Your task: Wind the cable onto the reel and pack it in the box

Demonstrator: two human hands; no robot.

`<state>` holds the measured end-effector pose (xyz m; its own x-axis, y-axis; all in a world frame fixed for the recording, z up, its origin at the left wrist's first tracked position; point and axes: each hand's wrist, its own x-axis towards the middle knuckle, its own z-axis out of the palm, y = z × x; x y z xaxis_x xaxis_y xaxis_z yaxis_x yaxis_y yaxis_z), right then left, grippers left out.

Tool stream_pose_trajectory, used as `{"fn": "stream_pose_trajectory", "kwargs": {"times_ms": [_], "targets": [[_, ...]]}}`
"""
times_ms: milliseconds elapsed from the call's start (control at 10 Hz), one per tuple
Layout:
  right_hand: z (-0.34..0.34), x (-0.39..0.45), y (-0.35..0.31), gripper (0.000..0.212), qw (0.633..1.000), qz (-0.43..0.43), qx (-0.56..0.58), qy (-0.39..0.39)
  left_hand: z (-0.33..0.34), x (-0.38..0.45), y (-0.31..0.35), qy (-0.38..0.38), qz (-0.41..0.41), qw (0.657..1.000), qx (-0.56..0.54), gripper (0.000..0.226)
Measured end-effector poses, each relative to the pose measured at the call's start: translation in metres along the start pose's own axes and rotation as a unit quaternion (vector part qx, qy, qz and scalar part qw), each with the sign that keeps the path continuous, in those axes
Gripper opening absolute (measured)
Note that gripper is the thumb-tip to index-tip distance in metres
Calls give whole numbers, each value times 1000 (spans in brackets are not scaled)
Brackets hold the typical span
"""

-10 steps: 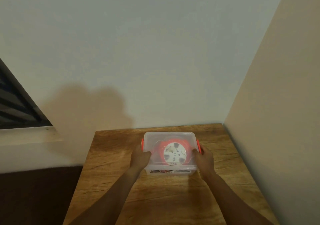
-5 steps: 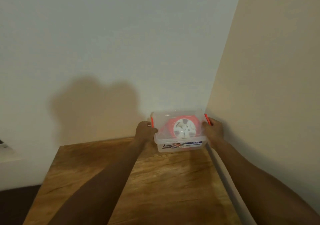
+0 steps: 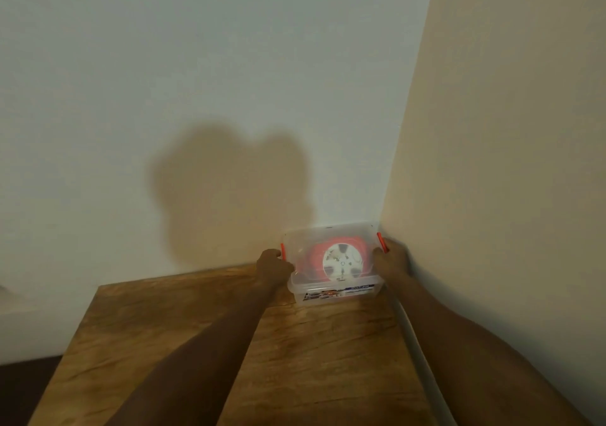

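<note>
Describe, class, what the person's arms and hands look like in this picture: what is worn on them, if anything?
Both forearms are bare right to the bottom edge of the picture; no sleeves show. The left hand and right hand wear no gloves. No watch, bracelet or ring can be seen, though the picture is dim and slightly blurred, so small items could be missed.

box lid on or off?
On. The clear lid covers the box, red side clips up; the reel shows through it.

Box (image 3: 331,289) wedged in wall corner; side wall (image 3: 508,163) crowds right hand (image 3: 392,260).
</note>
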<state>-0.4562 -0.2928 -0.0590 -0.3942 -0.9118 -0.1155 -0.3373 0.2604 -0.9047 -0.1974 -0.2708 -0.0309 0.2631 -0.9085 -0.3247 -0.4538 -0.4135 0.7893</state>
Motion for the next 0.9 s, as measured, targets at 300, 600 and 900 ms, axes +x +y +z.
{"fn": "stream_pose_trajectory", "kwargs": {"times_ms": [300, 600, 900], "targets": [[4, 1, 7, 33, 999, 8, 42, -6, 15, -11, -11, 7, 25, 998, -64, 37], [-9, -95, 56, 39, 987, 34, 142, -59, 24, -82, -128, 10, -28, 999, -38, 35], [51, -179, 53, 60, 979, -157, -44, -124, -14, -89, -92, 3, 146, 985, 92, 65]]}}
